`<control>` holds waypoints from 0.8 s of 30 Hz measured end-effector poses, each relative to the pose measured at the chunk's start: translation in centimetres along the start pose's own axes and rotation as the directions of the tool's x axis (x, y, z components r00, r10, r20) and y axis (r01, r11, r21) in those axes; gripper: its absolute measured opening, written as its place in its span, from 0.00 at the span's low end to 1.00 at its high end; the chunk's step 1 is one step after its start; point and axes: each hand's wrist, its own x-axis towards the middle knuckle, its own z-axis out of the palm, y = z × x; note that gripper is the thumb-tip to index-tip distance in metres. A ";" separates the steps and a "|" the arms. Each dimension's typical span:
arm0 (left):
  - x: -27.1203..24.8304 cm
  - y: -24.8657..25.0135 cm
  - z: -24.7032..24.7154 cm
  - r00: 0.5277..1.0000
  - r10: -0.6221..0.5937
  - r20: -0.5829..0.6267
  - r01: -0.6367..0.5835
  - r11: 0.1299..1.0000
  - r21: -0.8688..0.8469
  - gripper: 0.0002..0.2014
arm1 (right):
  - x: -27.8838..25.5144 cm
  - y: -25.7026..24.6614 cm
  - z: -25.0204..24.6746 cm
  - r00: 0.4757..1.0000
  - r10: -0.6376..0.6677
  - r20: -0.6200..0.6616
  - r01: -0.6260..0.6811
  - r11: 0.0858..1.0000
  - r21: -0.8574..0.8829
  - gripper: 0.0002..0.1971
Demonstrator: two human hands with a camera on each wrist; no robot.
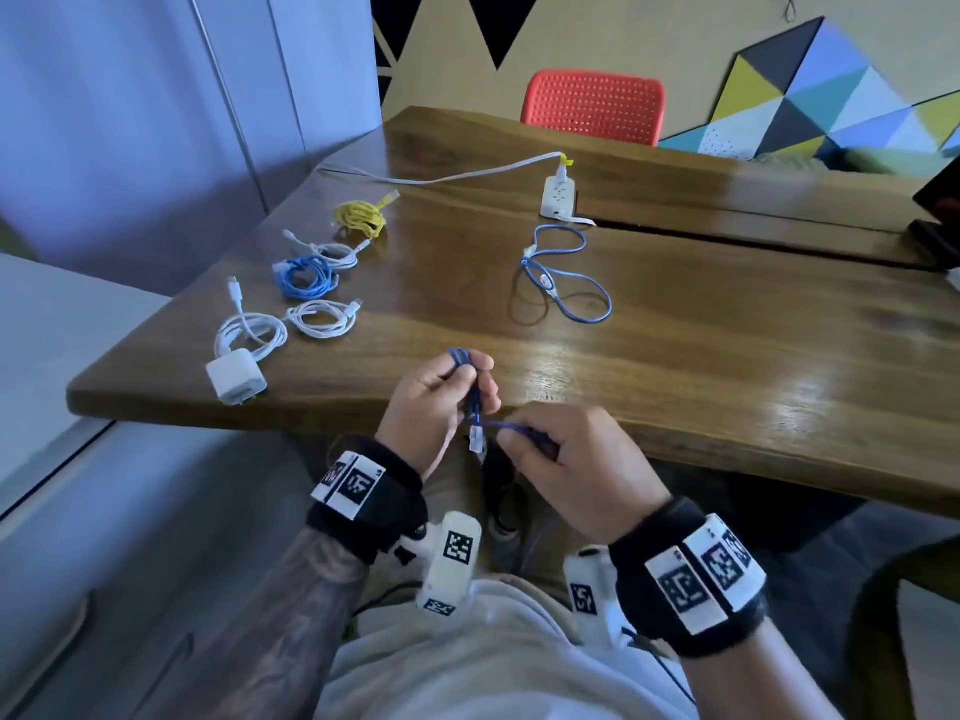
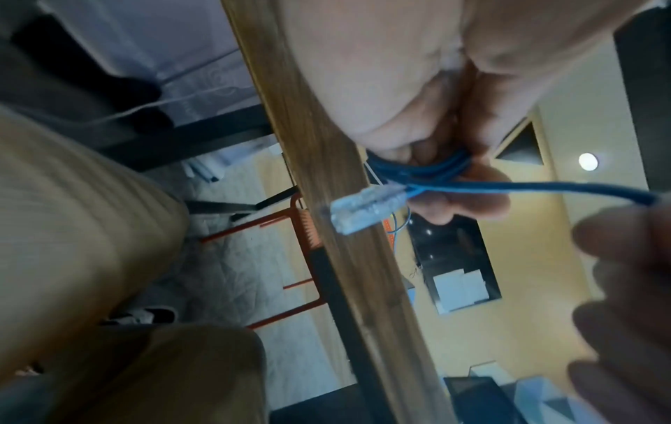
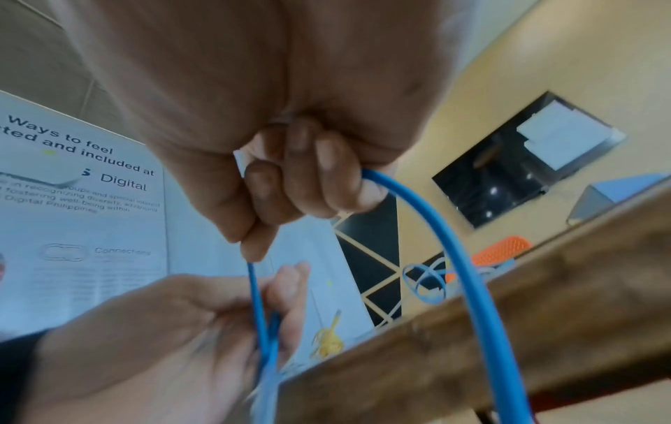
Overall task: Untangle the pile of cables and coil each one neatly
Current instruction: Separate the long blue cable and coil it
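At the table's near edge my left hand (image 1: 452, 387) grips a folded bundle of dark blue cable (image 1: 464, 362), whose clear plug (image 1: 477, 439) hangs below the fist. My right hand (image 1: 540, 439) pinches the free strand (image 1: 501, 424) of the same cable just right of the plug. In the left wrist view the plug (image 2: 366, 208) sticks out left of the fingers and the strand (image 2: 544, 188) runs right. The right wrist view shows the blue cable (image 3: 454, 258) looping out of my curled right fingers (image 3: 290, 195) and down to the left hand (image 3: 174, 330). Another blue cable (image 1: 563, 275) lies loose mid-table.
Coiled cables lie in a row at the table's left: yellow (image 1: 361, 216), white (image 1: 332, 251), blue (image 1: 304, 275), white (image 1: 322, 317), and a white one with a charger block (image 1: 236, 379). A white power strip (image 1: 557, 195) sits at the back. An orange chair (image 1: 595, 106) stands behind the wooden table (image 1: 727, 366).
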 end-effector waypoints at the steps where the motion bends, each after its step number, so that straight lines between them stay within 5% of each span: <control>1: -0.3 -0.2 0.2 0.998 -0.024 0.062 0.021 0.999 0.040 0.09 | 0.2 0.1 -0.6 0.999 0.003 -0.053 -0.004 1.000 -0.013 0.08; 9: -0.9 1.2 1.9 0.917 -0.266 0.296 0.220 0.959 0.180 0.17 | 2.3 3.0 -1.8 0.947 0.038 -0.320 -0.028 0.999 0.034 0.03; 11: -0.8 1.9 1.8 0.886 -0.338 0.318 0.328 0.941 0.086 0.17 | 2.7 4.0 -0.6 0.928 0.089 -0.362 -0.022 0.982 0.186 0.05; 14: -0.6 3.2 1.8 0.901 -0.237 0.364 0.331 0.917 -0.223 0.11 | 2.6 4.9 1.7 0.933 0.221 -0.285 -0.111 0.928 0.355 0.09; 19: 0.6 4.0 1.6 0.984 -0.054 0.169 0.119 0.908 -0.401 0.12 | 0.1 3.4 4.4 0.978 0.172 0.116 -0.200 0.933 0.298 0.10; 24: 1.7 2.4 0.4 0.996 -0.038 -0.081 0.011 0.951 -0.310 0.14 | -0.2 1.2 2.0 0.994 0.042 0.097 -0.047 0.998 0.047 0.09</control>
